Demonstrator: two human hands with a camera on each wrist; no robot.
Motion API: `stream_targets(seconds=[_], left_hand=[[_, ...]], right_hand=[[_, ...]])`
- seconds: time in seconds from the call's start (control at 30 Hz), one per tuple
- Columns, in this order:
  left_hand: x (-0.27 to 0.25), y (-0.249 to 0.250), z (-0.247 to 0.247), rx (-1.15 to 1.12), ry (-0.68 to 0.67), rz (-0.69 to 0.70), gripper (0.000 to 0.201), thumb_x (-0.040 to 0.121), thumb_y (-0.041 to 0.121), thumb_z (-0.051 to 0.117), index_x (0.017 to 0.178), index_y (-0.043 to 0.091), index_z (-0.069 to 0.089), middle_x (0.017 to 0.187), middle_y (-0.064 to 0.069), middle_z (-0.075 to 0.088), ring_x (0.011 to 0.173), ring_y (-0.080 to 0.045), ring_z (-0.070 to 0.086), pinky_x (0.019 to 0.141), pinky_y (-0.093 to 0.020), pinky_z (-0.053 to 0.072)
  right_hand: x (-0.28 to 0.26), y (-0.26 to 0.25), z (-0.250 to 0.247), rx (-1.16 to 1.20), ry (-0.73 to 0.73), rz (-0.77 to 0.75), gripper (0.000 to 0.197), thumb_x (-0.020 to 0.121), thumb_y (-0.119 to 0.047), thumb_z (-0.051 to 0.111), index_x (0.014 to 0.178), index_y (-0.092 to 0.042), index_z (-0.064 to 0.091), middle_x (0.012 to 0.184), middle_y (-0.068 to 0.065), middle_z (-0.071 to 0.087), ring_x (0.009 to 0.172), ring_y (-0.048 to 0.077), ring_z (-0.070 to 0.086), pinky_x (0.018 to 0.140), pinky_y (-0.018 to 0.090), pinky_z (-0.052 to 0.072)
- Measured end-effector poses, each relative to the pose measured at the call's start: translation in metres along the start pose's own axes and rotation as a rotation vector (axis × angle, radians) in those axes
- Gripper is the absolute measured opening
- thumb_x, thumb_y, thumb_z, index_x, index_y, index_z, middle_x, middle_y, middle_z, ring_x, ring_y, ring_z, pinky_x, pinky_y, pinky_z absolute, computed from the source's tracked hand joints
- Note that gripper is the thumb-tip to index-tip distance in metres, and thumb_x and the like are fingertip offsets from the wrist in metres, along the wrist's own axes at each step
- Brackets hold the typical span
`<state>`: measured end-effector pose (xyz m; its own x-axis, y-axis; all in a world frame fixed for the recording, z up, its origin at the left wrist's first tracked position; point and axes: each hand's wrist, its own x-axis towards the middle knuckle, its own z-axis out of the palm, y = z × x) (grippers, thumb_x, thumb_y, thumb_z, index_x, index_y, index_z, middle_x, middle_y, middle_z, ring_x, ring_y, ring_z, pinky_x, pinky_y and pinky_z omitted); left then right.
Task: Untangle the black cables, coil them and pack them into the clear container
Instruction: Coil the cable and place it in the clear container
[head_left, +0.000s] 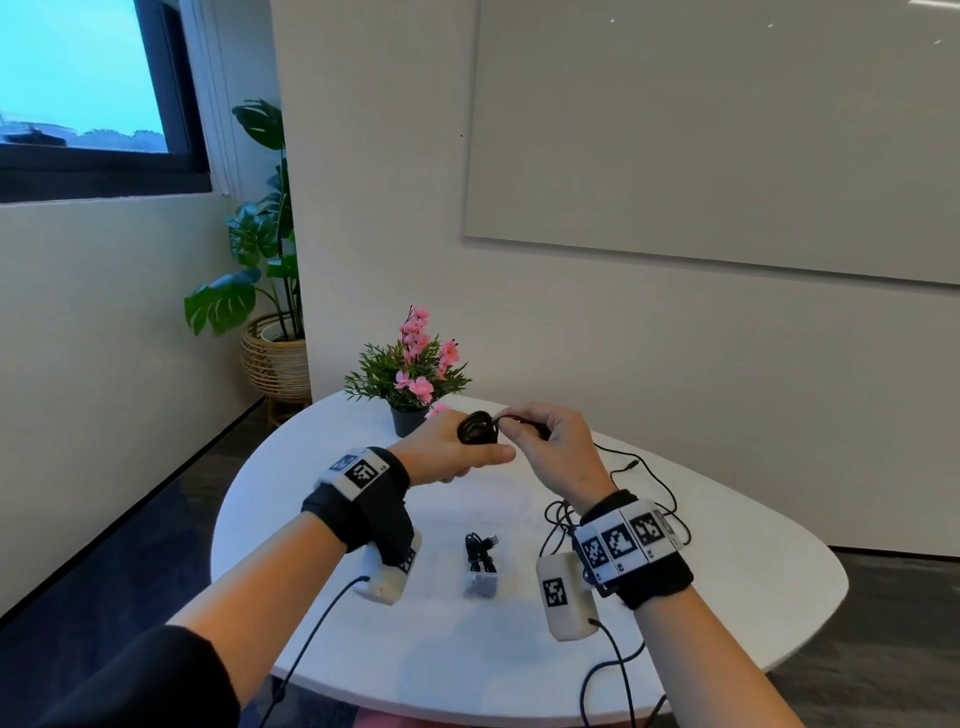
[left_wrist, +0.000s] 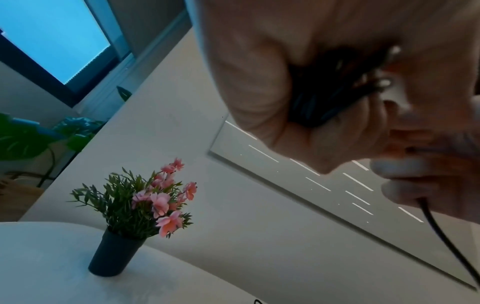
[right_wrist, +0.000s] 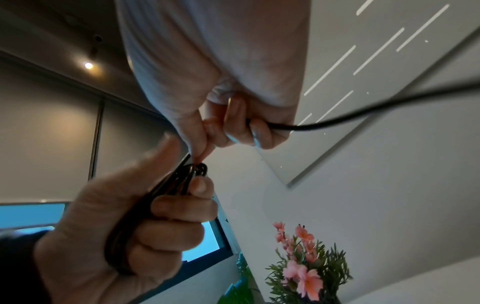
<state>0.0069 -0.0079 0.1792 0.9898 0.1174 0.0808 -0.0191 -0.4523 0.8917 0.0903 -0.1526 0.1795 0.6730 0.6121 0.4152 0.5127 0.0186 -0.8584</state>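
Observation:
In the head view my left hand (head_left: 480, 453) holds a small black cable coil (head_left: 475, 428) above the far middle of the white table (head_left: 727, 545). My right hand (head_left: 511, 422) pinches the free strand right beside the coil. That black cable (head_left: 641, 467) trails off to the right and down onto the table. In the right wrist view the left hand's fingers (right_wrist: 179, 207) curl round the coil (right_wrist: 158, 193), and my right hand (right_wrist: 233, 127) grips the cable (right_wrist: 337, 121). The left wrist view has the coil (left_wrist: 324, 92) in the palm. The clear container (head_left: 493, 578) stands near me, holding a coiled black cable (head_left: 479, 551).
A dark pot of pink flowers (head_left: 410, 415) stands at the table's far edge, just behind my hands. Loose cable loops (head_left: 561, 512) lie under my right wrist. A large potted plant (head_left: 270, 332) stands on the floor at the left, by the wall.

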Motion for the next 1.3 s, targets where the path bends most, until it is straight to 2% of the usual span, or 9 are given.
stream_targets(seconds=[0.2,0.3,0.4,0.53,0.63,0.73,0.9,1.03,1.3], left_hand=[[-0.007,-0.003,0.0,-0.256,0.015,0.041,0.027,0.098,0.027,0.043,0.079,0.01,0.053,0.069,-0.001,0.054,0.063,-0.013,0.054,0.066,-0.027,0.046],[-0.006,-0.008,0.002,-0.669,0.162,0.058,0.033,0.1,0.029,0.035,0.088,0.008,0.057,0.111,-0.006,0.068,0.103,-0.018,0.066,0.09,-0.039,0.052],[-0.002,-0.009,-0.002,-0.934,0.297,0.08,0.036,0.101,0.034,0.031,0.082,0.01,0.051,0.129,-0.011,0.06,0.119,-0.023,0.057,0.095,-0.043,0.047],[0.002,-0.006,-0.005,-1.002,0.451,0.051,0.038,0.101,0.036,0.029,0.087,0.009,0.052,0.107,-0.01,0.069,0.107,-0.027,0.064,0.085,-0.045,0.053],[0.003,-0.002,-0.006,-0.97,0.577,-0.015,0.035,0.1,0.037,0.036,0.079,0.013,0.05,0.073,-0.003,0.06,0.066,-0.018,0.065,0.061,-0.039,0.058],[0.003,-0.005,-0.011,-0.726,0.682,-0.072,0.034,0.099,0.041,0.039,0.076,0.016,0.047,0.066,0.0,0.05,0.044,-0.009,0.036,0.036,-0.018,0.031],[-0.003,-0.019,-0.005,-0.112,0.552,-0.083,0.04,0.097,0.05,0.031,0.101,0.012,0.045,0.064,-0.004,0.063,0.045,-0.017,0.041,0.036,-0.019,0.031],[-0.014,-0.012,0.008,0.347,0.414,-0.008,0.058,0.101,0.04,0.016,0.058,0.019,0.049,0.048,0.004,0.052,0.047,-0.01,0.047,0.049,-0.02,0.032],[-0.015,-0.026,0.014,0.071,0.062,0.07,0.091,0.09,0.062,0.002,0.065,-0.001,0.062,0.057,-0.019,0.063,0.041,-0.014,0.046,0.045,-0.016,0.037]], right_hand=[[0.002,0.007,-0.002,0.125,0.082,0.088,0.027,0.083,-0.014,0.069,0.103,-0.01,0.051,0.056,-0.008,0.044,0.049,0.004,0.041,0.056,0.018,0.036],[0.0,0.012,0.004,0.134,0.097,0.082,0.005,0.09,-0.015,0.06,0.091,-0.012,0.057,0.064,-0.006,0.048,0.054,0.003,0.042,0.06,0.022,0.036],[-0.007,0.023,0.012,-0.067,0.064,0.032,0.015,0.097,-0.021,0.048,0.094,-0.018,0.063,0.068,-0.006,0.05,0.058,0.006,0.042,0.058,0.019,0.035],[-0.023,0.034,0.026,-0.334,-0.087,-0.009,0.022,0.097,-0.03,0.047,0.107,-0.027,0.067,0.086,-0.009,0.067,0.059,-0.002,0.047,0.058,0.014,0.037],[-0.033,0.031,0.035,-0.461,-0.248,0.017,0.03,0.097,-0.04,0.043,0.123,-0.038,0.059,0.092,-0.013,0.069,0.071,0.006,0.055,0.068,0.028,0.045],[-0.04,0.014,0.037,-0.642,-0.411,-0.032,0.033,0.097,-0.037,0.039,0.126,-0.04,0.054,0.069,-0.01,0.055,0.065,0.013,0.046,0.063,0.029,0.038],[-0.036,-0.015,0.024,-0.647,-0.387,-0.174,0.021,0.09,-0.028,0.052,0.094,-0.021,0.072,0.089,-0.006,0.07,0.074,0.015,0.056,0.069,0.031,0.046],[-0.021,-0.022,0.011,-0.567,-0.307,-0.276,0.009,0.083,-0.026,0.068,0.081,-0.018,0.071,0.069,-0.008,0.054,0.064,0.011,0.052,0.063,0.024,0.042],[-0.015,-0.009,0.0,-0.46,-0.234,-0.188,0.019,0.078,-0.025,0.074,0.087,-0.012,0.065,0.074,-0.009,0.052,0.062,0.001,0.046,0.06,0.014,0.036]])
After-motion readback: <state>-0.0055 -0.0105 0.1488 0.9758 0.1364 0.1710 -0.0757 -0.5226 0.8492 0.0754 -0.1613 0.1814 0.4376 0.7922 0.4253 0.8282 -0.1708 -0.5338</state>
